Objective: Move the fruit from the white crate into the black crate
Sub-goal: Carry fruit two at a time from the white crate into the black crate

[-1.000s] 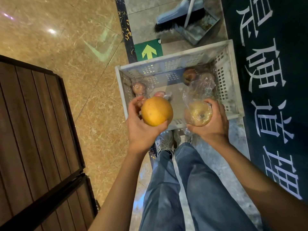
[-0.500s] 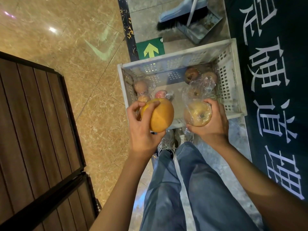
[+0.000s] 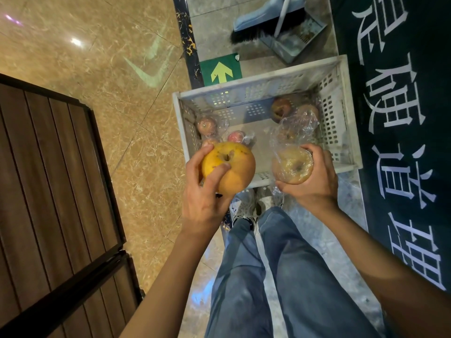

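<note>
My left hand (image 3: 207,191) grips a large yellow-orange fruit (image 3: 231,167) with its stem dimple facing up, held above the near rim of the white crate (image 3: 258,80). My right hand (image 3: 314,176) holds a pale fruit wrapped in clear plastic (image 3: 291,164), whose loose plastic trails up into the crate. Inside the white crate lie several small reddish apples in plastic: one at the left (image 3: 207,125), one in the middle (image 3: 236,137), darker ones at the back right (image 3: 281,109). No black crate is in view.
The crate stands on a stone floor in front of my jeans-clad legs (image 3: 256,276). A broom and dustpan (image 3: 280,28) lie behind it beside a green arrow sticker (image 3: 220,71). A dark mat with white characters (image 3: 402,118) runs along the right; a wooden slatted panel (image 3: 48,191) fills the left.
My left hand has turned the yellow-orange fruit so its stem dimple faces up, fingers shifting over its front. My right hand keeps the wrapped fruit nearly still.
</note>
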